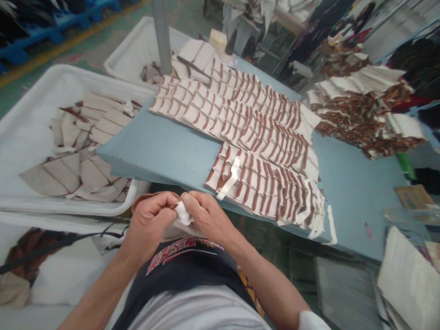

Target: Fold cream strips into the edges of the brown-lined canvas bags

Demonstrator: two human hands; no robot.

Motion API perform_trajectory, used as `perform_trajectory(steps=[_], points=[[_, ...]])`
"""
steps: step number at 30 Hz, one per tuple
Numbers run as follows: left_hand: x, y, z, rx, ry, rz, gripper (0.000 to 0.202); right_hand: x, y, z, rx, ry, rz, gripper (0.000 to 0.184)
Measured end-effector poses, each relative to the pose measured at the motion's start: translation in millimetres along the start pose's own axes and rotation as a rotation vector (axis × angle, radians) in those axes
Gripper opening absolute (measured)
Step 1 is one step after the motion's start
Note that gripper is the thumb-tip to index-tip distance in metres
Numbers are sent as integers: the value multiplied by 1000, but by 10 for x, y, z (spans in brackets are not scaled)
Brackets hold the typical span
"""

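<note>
The left hand and right hand meet low in front of the body, thumbs and fingertips pinched closed on a bunched white fabric that shows between them. A brown-edged piece curls out behind the left fingers, and whether it is joined to the white fabric cannot be told. Just below the fingers is a dark apron with red lettering, over a striped shirt. Right ahead of them runs the near edge of a blue table. Ahead and to the right of the fingers, the nearest row of overlapping pale, brown-edged pieces lies on it, with a loose white strip across its near end; longer overlapping rows lie beyond. Left of the fingers stands a white tub holding pale fabric panels. Farther ahead, a grey post rises beside the table, and far to the right of the fingers sits a heaped stack of brown-and-white pieces
</note>
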State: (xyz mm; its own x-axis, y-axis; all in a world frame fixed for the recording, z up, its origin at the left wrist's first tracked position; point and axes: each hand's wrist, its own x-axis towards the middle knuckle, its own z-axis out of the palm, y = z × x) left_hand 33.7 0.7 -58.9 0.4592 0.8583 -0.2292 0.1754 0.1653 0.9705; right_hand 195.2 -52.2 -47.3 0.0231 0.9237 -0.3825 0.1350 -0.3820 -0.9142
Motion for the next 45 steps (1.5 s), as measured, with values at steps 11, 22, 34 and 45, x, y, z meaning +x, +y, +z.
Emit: perform_trajectory(steps=[11, 22, 34, 45], points=[[3, 515, -359, 63, -162, -37, 18, -693, -205, -419, 159, -296, 208, 52], [89, 720, -293, 205, -278, 90, 21, -792, -395, -736, -513, 209, -171, 18], [-19, 804, -200, 347, -273, 156, 27, 69, -595, -704, -609, -221, -784, 25], [127, 629, -92, 223, -207, 123, 18, 135, -490, -553, -429, -330, -579, 41]])
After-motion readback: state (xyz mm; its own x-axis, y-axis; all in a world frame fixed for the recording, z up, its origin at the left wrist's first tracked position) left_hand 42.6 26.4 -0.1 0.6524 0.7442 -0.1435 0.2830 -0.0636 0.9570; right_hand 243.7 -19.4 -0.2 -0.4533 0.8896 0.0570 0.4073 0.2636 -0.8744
